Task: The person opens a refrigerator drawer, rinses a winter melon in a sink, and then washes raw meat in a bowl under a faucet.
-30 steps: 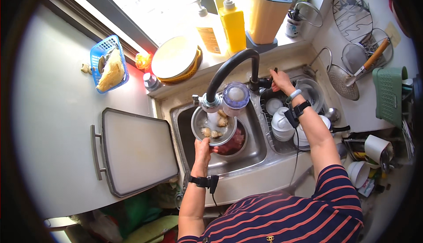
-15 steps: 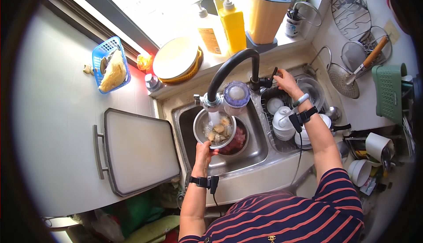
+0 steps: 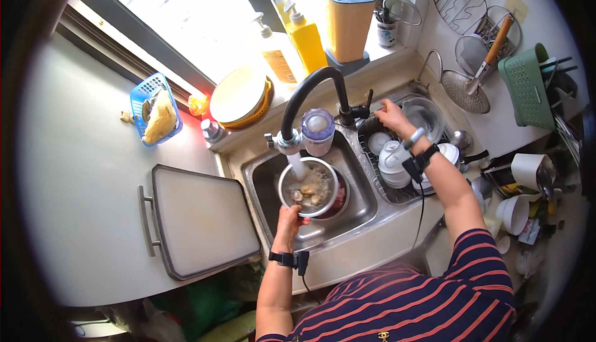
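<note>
My left hand grips the near rim of a round metal bowl in the sink. Water runs from the black, curved faucet into it, over pale brown lumps whose kind I cannot make out. Partly hidden beneath is another metal bowl with reddish, meat-like pieces. My right hand hangs just right of the faucet's lever, apart from it, fingers stretched toward it and holding nothing. A clear filter housing with a purple-blue cap is attached beside the spout.
Right of the sink basin, a rack holds white dishes. A lidded board with a handle lies on the left counter, below a blue basket. Pump bottles and a knife block line the sill. A green basket stands right.
My right hand has come away from the faucet lever, which now points more upright. Water in the held bowl looks higher and cloudier. The whole view has shifted slightly.
</note>
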Demonstrator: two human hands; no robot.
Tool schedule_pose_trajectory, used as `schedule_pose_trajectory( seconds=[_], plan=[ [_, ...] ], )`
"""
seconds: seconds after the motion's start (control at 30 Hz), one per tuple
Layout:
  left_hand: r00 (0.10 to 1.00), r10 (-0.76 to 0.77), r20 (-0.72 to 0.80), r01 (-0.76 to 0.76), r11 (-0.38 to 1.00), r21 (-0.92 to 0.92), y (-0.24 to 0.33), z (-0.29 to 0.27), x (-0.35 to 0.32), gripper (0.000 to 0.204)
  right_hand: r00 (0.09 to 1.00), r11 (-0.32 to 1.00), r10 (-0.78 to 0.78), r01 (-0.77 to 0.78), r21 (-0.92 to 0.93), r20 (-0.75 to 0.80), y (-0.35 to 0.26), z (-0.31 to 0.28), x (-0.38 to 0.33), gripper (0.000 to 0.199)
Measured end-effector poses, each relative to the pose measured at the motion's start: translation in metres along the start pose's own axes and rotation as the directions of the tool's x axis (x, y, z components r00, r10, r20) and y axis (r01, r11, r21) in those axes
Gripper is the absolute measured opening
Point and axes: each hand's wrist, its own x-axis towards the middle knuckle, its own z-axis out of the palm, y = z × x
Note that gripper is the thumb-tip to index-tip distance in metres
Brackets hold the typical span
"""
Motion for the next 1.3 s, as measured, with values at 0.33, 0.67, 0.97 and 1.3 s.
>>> schedule_pose_trajectory(
  seconds=[0.33, 0.67, 0.97, 1.3],
  plan=[
    [1.0, 0.014, -0.022, -0.016, 0.995, -0.101, -0.015, -0.008, -0.034, 0.027, 0.992, 0.998, 0.056, -0.057, 0.009, 0.109, -0.034, 0.022, 0.038, 0.034],
    [0.992, -0.011, 0.125, 0.004, 0.999, 0.051, -0.035, -0.024, -0.079, 0.027, 0.978, 0.894, -0.147, 0.068, -0.444, -0.146, -0.049, 0.046, -0.015, 0.043],
    [0.932, -0.151, 0.329, 0.064, 0.963, 0.262, -0.063, -0.016, -0.105, 0.021, 0.884, 0.894, -0.286, 0.385, -0.229, 0.369, -0.062, -0.056, -0.259, 0.038],
    [0.874, -0.128, 0.469, -0.07, 0.921, 0.382, -0.124, 0.034, -0.121, 0.026, 0.861, 0.892, 0.114, -0.308, -0.33, -0.495, 0.027, -0.224, -0.463, 0.017]
  ],
)
